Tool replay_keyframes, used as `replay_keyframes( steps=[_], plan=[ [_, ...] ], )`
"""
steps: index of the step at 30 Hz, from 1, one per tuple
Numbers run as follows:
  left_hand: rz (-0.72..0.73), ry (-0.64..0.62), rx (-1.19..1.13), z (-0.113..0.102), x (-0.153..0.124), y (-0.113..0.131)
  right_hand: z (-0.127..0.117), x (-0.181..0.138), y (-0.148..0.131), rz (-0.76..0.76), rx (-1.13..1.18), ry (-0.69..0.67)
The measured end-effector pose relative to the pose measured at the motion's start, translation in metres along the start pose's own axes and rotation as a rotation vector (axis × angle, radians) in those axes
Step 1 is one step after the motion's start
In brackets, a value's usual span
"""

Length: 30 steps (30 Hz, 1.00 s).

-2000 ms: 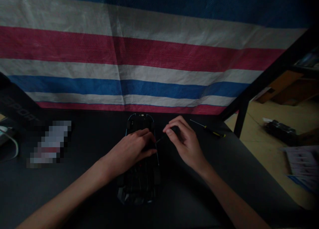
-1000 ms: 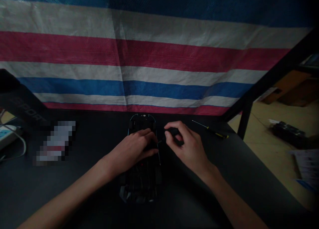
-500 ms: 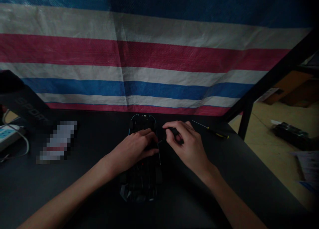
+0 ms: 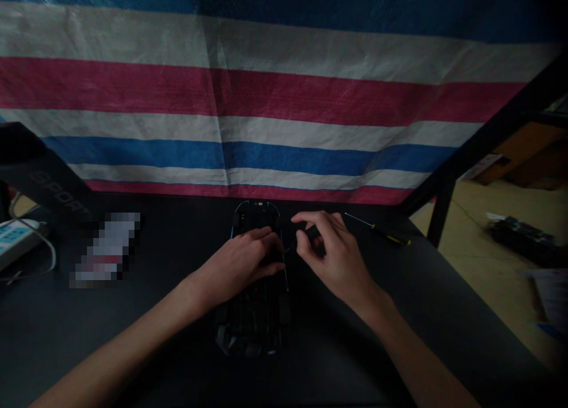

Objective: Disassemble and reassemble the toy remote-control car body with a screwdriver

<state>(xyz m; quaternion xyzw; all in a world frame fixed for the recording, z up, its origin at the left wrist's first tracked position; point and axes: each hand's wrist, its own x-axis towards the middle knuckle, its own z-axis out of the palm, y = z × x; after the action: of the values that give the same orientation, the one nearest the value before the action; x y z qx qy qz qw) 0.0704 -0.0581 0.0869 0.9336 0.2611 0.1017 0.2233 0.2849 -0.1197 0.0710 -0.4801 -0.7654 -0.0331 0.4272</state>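
A black toy-car chassis [image 4: 254, 319] with blue trim lies lengthwise on the dark table [image 4: 133, 337]. My left hand [image 4: 242, 263] rests on its middle, fingers curled and pressing it down. My right hand [image 4: 331, 251] is pinched round the dark handle of a small screwdriver [image 4: 310, 235], whose thin shaft slants down-left to the chassis's right edge, close to my left fingertips. The light is dim and the tip is hard to make out.
A second thin screwdriver [image 4: 379, 230] with a yellow-and-black handle lies at the back right of the table. A blurred white packet [image 4: 106, 251] lies at left, beside a black box [image 4: 48, 189] and a white power strip [image 4: 15, 239]. A striped tarp [image 4: 266, 100] hangs behind.
My right fingers have shifted round the screwdriver handle, as if turning it. My left hand has stayed on the chassis. The view has drifted slightly.
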Motion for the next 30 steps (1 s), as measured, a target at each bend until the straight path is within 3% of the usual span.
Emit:
replay_keyframes(
  steps=[30],
  plan=[
    [-0.026, -0.02, 0.031, 0.0031, 0.0025, 0.0004, 0.0031, -0.0004, -0.0047, 0.054, -0.083, 0.073]
  ],
)
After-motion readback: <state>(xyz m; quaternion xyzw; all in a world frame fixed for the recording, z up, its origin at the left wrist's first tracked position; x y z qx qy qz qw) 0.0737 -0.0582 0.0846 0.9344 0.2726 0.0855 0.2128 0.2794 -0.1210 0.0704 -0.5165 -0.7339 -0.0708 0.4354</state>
